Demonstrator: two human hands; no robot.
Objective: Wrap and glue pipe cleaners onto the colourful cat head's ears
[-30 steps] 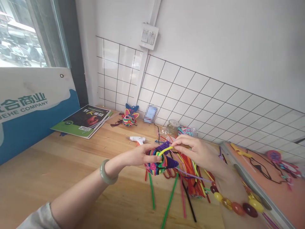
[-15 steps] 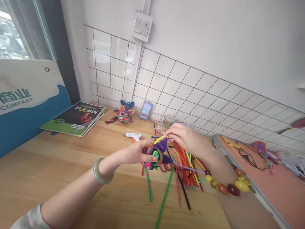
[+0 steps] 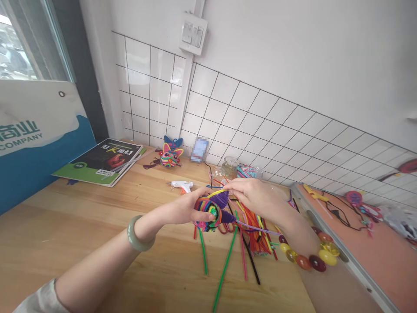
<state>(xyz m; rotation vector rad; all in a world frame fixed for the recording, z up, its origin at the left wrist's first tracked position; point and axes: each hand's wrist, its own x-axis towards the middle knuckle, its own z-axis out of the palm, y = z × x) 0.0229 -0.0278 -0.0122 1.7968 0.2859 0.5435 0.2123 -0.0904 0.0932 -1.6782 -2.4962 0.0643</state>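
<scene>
My left hand (image 3: 192, 208) grips a round craft ball (image 3: 213, 213) wound in many-coloured pipe cleaners, thumb across its front. Two purple pointed pieces (image 3: 220, 198) stick out from the ball's right side. A yellow pipe cleaner (image 3: 215, 192) lies along the edge of the upper purple piece, and my right hand (image 3: 249, 191) pinches its end between thumb and fingers. From the lower purple point a lilac pipe cleaner (image 3: 257, 228) runs out to the right. Behind and under the ball, red-handled scissors (image 3: 225, 228) are partly hidden.
Loose pipe cleaners (image 3: 256, 239) lie in a pile at the right, with green strands (image 3: 224, 269) nearer me. Behind stand a white glue gun (image 3: 182, 186), a finished cat-like figure (image 3: 169, 157), a phone (image 3: 199, 150) and a glass jar (image 3: 230, 165). Books (image 3: 104, 163) lie at left.
My right hand has come down and flattened slightly, bringing the yellow pipe cleaner closer against the upper purple piece. My left hand keeps its hold on the ball.
</scene>
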